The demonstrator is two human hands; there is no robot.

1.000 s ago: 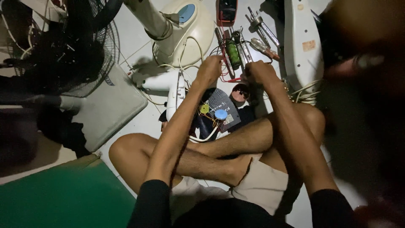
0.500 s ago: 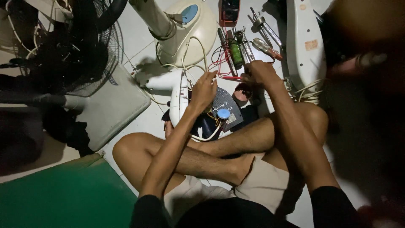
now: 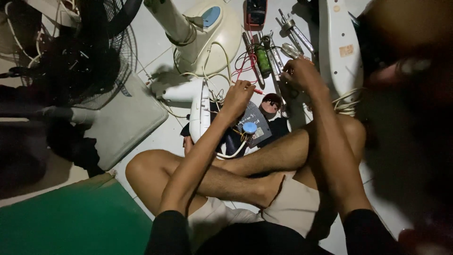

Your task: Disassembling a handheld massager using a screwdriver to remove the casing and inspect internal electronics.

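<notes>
Head view. I sit cross-legged on the floor. My left hand (image 3: 238, 97) is curled, fingertips pinched on a red probe lead (image 3: 257, 90), directly above the opened dark fan housing (image 3: 255, 123) with its blue capacitor (image 3: 249, 127), which lies just below that hand, between my knees and the white fan base (image 3: 207, 28). My right hand (image 3: 302, 75) is curled among the metal hand tools (image 3: 292, 30) beside the green-handled screwdriver (image 3: 263, 60); whether it pinches anything I cannot tell. A black fan guard (image 3: 89, 52) stands at far left.
</notes>
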